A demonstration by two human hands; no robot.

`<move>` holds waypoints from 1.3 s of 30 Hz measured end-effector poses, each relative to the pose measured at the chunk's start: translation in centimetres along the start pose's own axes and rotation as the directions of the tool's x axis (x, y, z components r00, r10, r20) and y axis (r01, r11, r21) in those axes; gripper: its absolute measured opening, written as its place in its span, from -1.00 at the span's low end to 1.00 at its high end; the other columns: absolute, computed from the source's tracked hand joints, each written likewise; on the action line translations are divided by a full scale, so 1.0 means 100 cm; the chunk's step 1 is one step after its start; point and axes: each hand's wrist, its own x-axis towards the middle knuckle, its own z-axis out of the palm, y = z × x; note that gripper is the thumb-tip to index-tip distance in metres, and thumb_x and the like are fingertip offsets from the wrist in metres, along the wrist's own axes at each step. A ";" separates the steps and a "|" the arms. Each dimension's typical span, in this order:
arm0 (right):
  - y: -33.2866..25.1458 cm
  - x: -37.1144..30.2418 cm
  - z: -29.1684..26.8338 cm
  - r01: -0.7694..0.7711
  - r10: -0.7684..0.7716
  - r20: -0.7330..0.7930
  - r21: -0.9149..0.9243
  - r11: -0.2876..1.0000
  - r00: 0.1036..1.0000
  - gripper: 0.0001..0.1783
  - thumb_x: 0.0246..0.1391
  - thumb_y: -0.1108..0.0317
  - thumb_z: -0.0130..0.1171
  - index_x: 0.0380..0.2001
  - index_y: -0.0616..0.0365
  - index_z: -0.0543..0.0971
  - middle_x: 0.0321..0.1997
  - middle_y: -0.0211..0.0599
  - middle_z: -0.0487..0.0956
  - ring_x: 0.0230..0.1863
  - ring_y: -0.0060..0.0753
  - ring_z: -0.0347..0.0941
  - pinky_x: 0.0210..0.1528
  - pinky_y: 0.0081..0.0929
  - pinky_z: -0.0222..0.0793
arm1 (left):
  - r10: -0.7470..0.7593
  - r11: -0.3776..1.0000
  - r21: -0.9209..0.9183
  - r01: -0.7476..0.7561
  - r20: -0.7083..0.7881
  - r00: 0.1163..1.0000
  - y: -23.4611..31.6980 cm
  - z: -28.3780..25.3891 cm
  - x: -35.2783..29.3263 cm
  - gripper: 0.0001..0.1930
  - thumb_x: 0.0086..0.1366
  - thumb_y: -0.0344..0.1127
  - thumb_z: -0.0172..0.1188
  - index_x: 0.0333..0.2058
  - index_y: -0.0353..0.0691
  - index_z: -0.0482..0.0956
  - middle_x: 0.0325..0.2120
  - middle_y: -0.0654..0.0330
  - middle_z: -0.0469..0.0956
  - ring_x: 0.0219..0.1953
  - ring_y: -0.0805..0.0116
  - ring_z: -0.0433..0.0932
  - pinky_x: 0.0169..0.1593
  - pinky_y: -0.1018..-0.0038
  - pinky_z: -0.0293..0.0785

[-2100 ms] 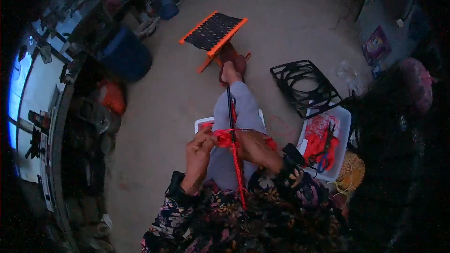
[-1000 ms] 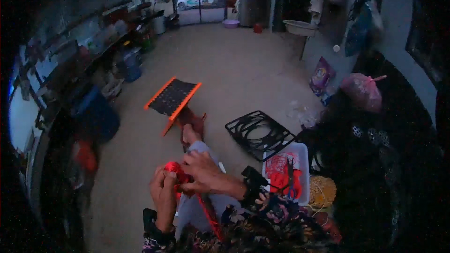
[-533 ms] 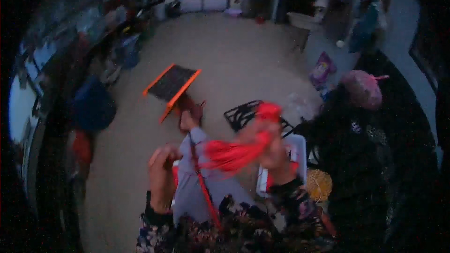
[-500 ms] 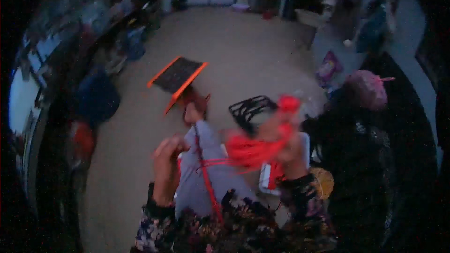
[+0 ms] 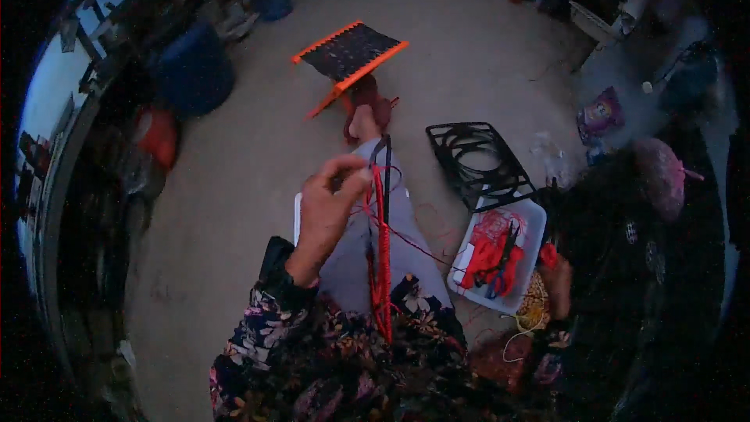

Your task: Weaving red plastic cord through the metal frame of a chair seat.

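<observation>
My left hand is raised over my lap, thumb and forefinger pinched at the upper end of a red knotted cord. The cord lies lengthwise between my legs, with a dark strap looped at its far end near my foot. A thin red strand runs from the cord toward the right. My right hand is low at the right, beside a white plastic basket, with a red cord bundle at its fingers; dim light partly hides the grip. Red cord and dark-handled scissors lie in the basket.
A black openwork rack leans over the basket's far edge. An orange-edged black panel stands past my foot. At left are a blue tub and an orange bucket; at right, a pink bag and purple packet.
My right hand has swung from above my lap out to the right, past the basket, with the red bundle. My left hand has come up to the cord's far end. The view has shifted.
</observation>
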 end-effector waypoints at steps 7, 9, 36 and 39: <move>-0.148 -0.021 0.157 -0.234 0.190 0.211 0.208 0.950 0.959 -0.73 -0.13 0.36 0.22 -0.29 0.16 0.51 -0.48 -0.48 0.47 -0.53 -0.59 0.35 -0.47 -0.56 0.28 | -0.342 0.932 -0.166 0.323 -0.098 0.935 -0.077 -0.043 -0.070 -0.80 0.21 -0.27 0.08 -0.41 -0.32 0.51 -0.59 0.27 0.46 -0.52 0.54 0.40 -0.38 0.61 0.31; -0.216 -0.031 0.183 -0.252 0.095 0.448 0.306 0.918 0.889 -0.64 -0.12 0.31 0.28 -0.20 0.19 0.52 -0.41 -0.44 0.53 -0.45 -0.54 0.41 -0.36 -0.52 0.36 | -0.465 0.873 -0.197 0.446 -0.065 0.883 -0.081 -0.044 -0.090 -0.80 0.21 -0.28 0.07 -0.41 -0.33 0.51 -0.59 0.26 0.47 -0.54 0.53 0.40 -0.39 0.60 0.31; -0.084 -0.028 0.111 -0.304 0.464 0.254 -0.483 0.821 0.849 -0.76 -0.08 0.28 0.16 -0.35 0.19 0.51 -0.54 -0.39 0.50 -0.59 -0.48 0.39 -0.54 -0.48 0.26 | -0.419 0.001 -0.815 0.580 0.526 0.740 -0.091 0.014 -0.060 -0.73 0.30 -0.14 -0.05 -0.20 -0.20 0.44 -0.41 0.13 0.55 -0.41 0.25 0.54 -0.33 0.32 0.49; -0.062 -0.021 0.108 0.008 0.168 0.354 -0.446 0.895 0.920 -0.61 -0.06 0.22 0.22 -0.19 0.22 0.48 -0.37 -0.42 0.53 -0.43 -0.50 0.44 -0.37 -0.45 0.38 | -0.421 0.032 -0.813 0.581 0.516 0.746 -0.083 0.016 -0.061 -0.77 0.28 -0.19 -0.01 -0.20 -0.20 0.45 -0.40 0.14 0.55 -0.43 0.26 0.55 -0.36 0.34 0.51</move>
